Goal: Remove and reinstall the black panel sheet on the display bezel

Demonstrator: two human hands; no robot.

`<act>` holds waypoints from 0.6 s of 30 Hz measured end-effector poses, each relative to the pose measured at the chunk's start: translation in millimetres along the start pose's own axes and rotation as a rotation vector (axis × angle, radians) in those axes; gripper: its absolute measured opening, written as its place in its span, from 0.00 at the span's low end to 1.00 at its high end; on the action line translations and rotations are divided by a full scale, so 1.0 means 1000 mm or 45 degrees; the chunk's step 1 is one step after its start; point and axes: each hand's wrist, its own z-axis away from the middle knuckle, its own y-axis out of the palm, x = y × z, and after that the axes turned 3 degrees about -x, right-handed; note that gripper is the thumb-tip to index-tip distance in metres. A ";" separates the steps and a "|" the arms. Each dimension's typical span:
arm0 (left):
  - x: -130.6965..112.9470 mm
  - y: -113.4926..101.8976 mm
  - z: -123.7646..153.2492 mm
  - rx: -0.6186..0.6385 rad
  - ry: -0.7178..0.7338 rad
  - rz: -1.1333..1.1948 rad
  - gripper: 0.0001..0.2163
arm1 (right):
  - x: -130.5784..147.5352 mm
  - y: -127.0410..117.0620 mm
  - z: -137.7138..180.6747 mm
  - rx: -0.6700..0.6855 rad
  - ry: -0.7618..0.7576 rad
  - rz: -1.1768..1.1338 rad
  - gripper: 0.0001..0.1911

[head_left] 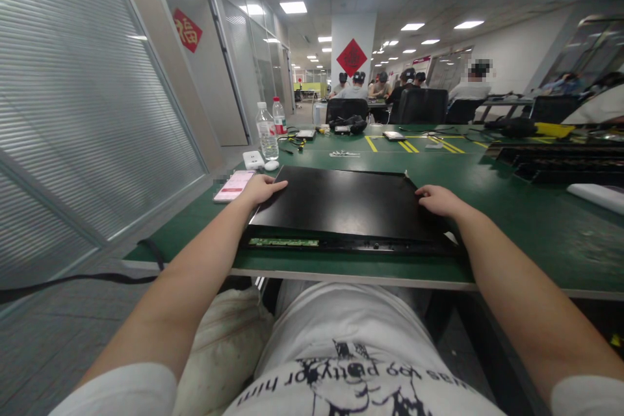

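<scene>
A flat, glossy black display panel [341,198] lies at the near side of the green table, over a black frame [414,245]. Along the near edge a green circuit board strip [283,242] shows in the frame. My left hand [262,190] grips the panel's left edge, thumb on top and the other fingers largely hidden. At the right edge, my right hand [437,200] pinches the panel with its fingers closed. The panel's near edge sits slightly apart from the frame, with a gap showing there.
A phone [234,186], a white adapter [253,160] and a water bottle [268,133] stand left. Cables [295,143] lie behind. Dark stacked strips [560,159] and a white bar [597,197] are right. Several people sit at far tables.
</scene>
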 end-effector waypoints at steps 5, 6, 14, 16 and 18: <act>-0.002 -0.001 0.001 0.013 0.005 -0.012 0.19 | 0.000 0.000 0.001 0.001 -0.006 0.015 0.21; -0.001 -0.001 0.000 0.006 -0.002 -0.005 0.19 | 0.000 0.000 0.000 0.002 -0.004 0.017 0.21; 0.009 0.003 -0.007 -0.135 0.032 0.132 0.20 | -0.001 -0.001 -0.001 0.006 0.022 -0.064 0.19; 0.010 0.004 -0.008 -0.135 0.035 0.165 0.19 | -0.001 -0.002 -0.001 -0.025 0.074 -0.136 0.19; 0.009 0.004 -0.009 -0.130 0.063 0.196 0.20 | -0.001 -0.003 -0.001 -0.100 0.140 -0.230 0.17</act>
